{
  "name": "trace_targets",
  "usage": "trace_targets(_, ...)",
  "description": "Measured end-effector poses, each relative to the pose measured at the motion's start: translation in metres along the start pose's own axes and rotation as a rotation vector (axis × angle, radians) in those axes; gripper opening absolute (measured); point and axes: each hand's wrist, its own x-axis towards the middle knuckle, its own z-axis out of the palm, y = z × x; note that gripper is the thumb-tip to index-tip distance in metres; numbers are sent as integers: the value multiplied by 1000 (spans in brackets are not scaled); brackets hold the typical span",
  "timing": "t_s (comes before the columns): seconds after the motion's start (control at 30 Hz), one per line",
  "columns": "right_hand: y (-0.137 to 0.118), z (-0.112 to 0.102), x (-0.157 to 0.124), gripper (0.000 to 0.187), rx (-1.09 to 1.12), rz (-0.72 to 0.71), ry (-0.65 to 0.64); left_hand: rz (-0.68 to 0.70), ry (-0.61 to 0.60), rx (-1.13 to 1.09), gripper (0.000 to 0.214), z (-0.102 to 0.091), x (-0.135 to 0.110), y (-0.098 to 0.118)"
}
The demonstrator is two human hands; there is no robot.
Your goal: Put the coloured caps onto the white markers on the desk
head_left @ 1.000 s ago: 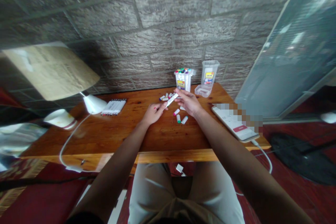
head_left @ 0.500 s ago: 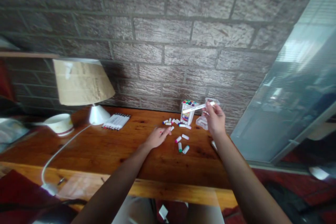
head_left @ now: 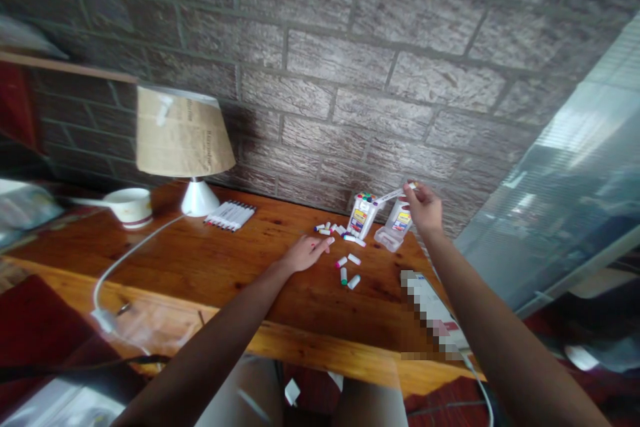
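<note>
My right hand pinches a slim white marker near its rear end. The marker slants down to the left, its far end at the top of a clear box packed with colour-ended markers; contact cannot be made out. Behind that hand leans a clear plastic case with a yellow label, its clear lid part at the bottom. My left hand lies low over the table, fingers closed on a small white piece that looks like a marker cap. Several loose caps with coloured ends lie beside it.
White markers lie in a row left of centre, by a lamp with a paper-like shade. A white cup stands farther left. A power strip, partly blurred out, lies along the right edge. A brick wall rises behind the table.
My right hand has shifted with the marker so that its far end reaches the box top. My left hand stays near the caps. The view has tilted and moved, showing the power strip.
</note>
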Motion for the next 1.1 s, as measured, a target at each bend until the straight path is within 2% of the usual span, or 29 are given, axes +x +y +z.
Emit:
trace_targets(0.07, 0, 7, 5, 59, -182, -47, -26, 2, 1, 4, 65, 1, 0, 0)
trace_targets(0.17, -5, 18, 14, 45, -391, -76, -23, 4, 2, -1, 63, 2, 1, 0)
trace_targets(0.23, -7, 26, 17, 39, -462, -86, -41, 5, 4, -12, 63, 3, 1, -1)
trace_targets(0.43, -1, 39, 11, 38, -593, -105, -182, 21, -1, 2, 64, 4, 2, -5)
trace_targets(0.67, -4, 36, 7, 38, -701, -100, -206, 24, -14, 52, 63, 4, 3, -8)
trace_targets(0.8, -12, 28, 14, 36, -570, -87, -192, 25, -14, 51, 62, 5, 3, -8)
trace_targets(0.87, -13, 25, 17, 36, -522, -94, -229, 24, -13, 52, 62, 5, 4, -8)
trace_targets(1.0, -9, 27, 12, 22, -633, -68, -402, 35, -3, 25, 64, 5, 3, -9)
trace_targets(1.1, -4, 31, 6, 22, -661, -65, -422, 28, -4, 20, 64, 5, 3, -8)
